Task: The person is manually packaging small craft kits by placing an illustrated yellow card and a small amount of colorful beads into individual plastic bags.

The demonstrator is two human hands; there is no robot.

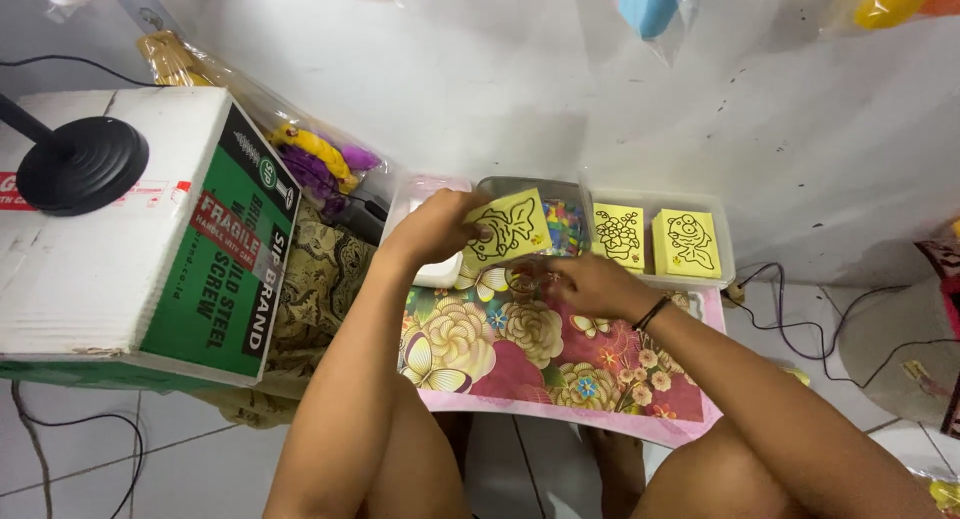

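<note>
Head view looks down over my knees at a small table [690, 419] covered in a flowered cloth. My left hand [440, 227] pinches a yellow card with a black fish outline [510, 227], tilted up toward me above the far edge of the table, so its drawn face is readable and clear of what lies under it. My right hand [590, 284] rests low on the cloth just beside the card's lower corner, fingers curled; I cannot tell whether they grip something small, because the hand itself covers the spot.

Behind the card sits a tray of mixed coloured bits [565, 224], mostly hidden by the card. Right of it a shallow white tray [725, 254] holds two more yellow cards [686, 243] side by side, faces up, within easy reach. A white container [440, 271] lies partly under my left wrist.

A cardboard box [140, 239] stands at my left with a black round stand base [80, 164] on top. The bags hanging on the wall are cut off at the top edge.
</note>
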